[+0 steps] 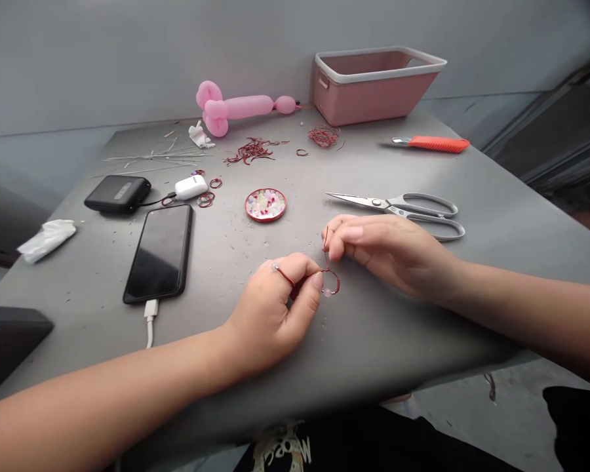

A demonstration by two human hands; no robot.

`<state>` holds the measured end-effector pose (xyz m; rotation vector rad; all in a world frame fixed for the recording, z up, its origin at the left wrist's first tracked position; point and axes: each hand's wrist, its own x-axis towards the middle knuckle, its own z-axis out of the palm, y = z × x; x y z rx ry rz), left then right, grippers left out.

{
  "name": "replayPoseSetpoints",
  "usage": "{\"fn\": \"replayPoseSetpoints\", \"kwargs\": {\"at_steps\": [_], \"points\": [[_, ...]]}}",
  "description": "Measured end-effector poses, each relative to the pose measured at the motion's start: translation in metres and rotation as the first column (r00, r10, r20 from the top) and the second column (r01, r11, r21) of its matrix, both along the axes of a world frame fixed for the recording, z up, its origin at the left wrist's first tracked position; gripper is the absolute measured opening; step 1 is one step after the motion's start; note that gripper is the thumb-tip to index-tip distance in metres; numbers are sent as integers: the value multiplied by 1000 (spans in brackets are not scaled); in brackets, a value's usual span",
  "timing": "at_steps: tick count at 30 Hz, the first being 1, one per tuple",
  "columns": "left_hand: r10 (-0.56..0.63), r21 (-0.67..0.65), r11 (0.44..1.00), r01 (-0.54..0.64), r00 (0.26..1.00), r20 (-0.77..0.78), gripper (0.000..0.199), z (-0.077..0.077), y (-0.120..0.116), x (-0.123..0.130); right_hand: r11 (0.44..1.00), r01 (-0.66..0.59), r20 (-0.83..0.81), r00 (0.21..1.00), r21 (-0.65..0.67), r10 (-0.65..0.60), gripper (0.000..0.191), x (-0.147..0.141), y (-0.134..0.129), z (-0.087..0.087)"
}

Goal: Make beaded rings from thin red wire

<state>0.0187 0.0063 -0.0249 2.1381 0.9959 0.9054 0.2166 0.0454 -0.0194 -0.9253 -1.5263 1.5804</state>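
My left hand (280, 314) is closed, with thumb and forefinger pinching a small beaded ring of red cord (338, 284). A pale pink bead (327, 292) sits on the lower side of that ring. A finished-looking red cord ring with a clear bead (275, 267) is worn on a finger of the same hand. From the pinched spot a thin red cord end (326, 252) rises to my right hand (388, 252), whose thumb and fingers are closed on it. Scissors (391, 204) lie just behind the right hand. A round red-rimmed dish of beads (265, 218) stands beyond the left hand.
Left: a phone (160, 252), a black box (118, 194), a white earbud case (191, 187), several cord rings (206, 199), tissue (48, 240). Back: a pink balloon (248, 106), red cord scraps (253, 151), a pink basket (373, 98). Right: an orange-handled cutter (437, 143).
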Motion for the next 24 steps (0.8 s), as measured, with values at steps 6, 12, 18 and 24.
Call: {"fn": "replayPoseSetpoints", "kwargs": {"at_steps": [6, 12, 18, 24], "points": [[-34, 97, 995, 33, 999, 8, 15, -1, 0, 1, 996, -59, -34, 998, -65, 57, 13, -4, -8, 2], [-30, 170, 984, 45, 996, -89, 18, -2, 2, 1, 978, 28, -181, 981, -206, -66, 17, -10, -7, 0], [-30, 6, 1000, 30, 999, -36, 17, 0, 2, 1, 980, 100, -170, 977, -172, -129, 12, -7, -2, 1], [25, -227, 974, -13, 998, 51, 17, 0, 2, 0, 944, 262, -242, 921, -198, -306, 24, -2, 13, -6]]}}
